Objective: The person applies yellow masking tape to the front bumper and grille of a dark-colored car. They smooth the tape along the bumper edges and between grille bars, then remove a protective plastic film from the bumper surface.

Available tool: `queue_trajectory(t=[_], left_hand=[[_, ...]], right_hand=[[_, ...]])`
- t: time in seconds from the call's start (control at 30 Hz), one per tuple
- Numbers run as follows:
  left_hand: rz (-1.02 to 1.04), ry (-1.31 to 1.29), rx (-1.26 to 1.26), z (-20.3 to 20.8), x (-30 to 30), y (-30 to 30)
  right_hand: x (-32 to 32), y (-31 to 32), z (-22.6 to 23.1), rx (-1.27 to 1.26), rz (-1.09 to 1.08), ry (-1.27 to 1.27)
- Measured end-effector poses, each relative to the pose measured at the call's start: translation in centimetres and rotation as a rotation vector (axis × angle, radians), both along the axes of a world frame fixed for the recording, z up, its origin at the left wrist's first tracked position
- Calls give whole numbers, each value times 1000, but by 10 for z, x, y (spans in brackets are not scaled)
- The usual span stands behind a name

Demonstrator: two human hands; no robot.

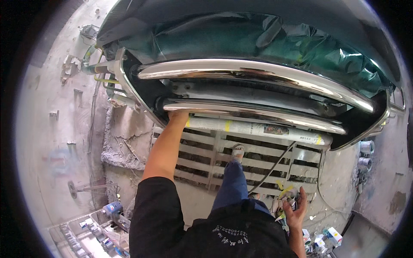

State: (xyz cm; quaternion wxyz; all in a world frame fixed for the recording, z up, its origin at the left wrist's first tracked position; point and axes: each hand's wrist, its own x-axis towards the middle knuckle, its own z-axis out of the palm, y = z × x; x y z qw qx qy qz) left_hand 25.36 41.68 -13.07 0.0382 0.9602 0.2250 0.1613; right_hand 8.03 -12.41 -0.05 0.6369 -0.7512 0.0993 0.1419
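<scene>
My left hand reaches up at the left end of the lower chrome bar. Its fingers are hidden by the bar, so its grip does not show. Just under that bar runs a tube wrapped in newspaper, bound with yellow tape. Low on the right, my right hand holds a crumpled wad of paper and yellow tape scraps between thumb and fingers. A thicker upper chrome bar curves above the lower one, both set between dark end plates.
Shiny green sheeting covers the area behind the bars. A slatted floor grate lies beneath me, crossed by a dark hose. Cans stand at the right; a shelf of supplies is at lower left. Broken concrete edges the left.
</scene>
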Motion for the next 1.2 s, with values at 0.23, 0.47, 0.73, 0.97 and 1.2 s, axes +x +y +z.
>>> queue_trajectory(t=[0.23, 0.47, 0.73, 0.97, 1.2], left_hand=[[-28, -30, 1, -32, 1, 22], [-9, 670, -62, 37, -30, -9], [-103, 169, -112, 16, -64, -11], [-374, -63, -210, 34, -94, -50], [-411, -159, -281, 89, -68, -98]], right_hand=[[0, -6, -13, -79, 6, -19], [-5, -7, -6, -28, -40, 11], [-7, -11, -5, -98, 76, 42], [-12, -14, -13, -118, 83, 33], [-7, -8, -18, -192, 139, -8]])
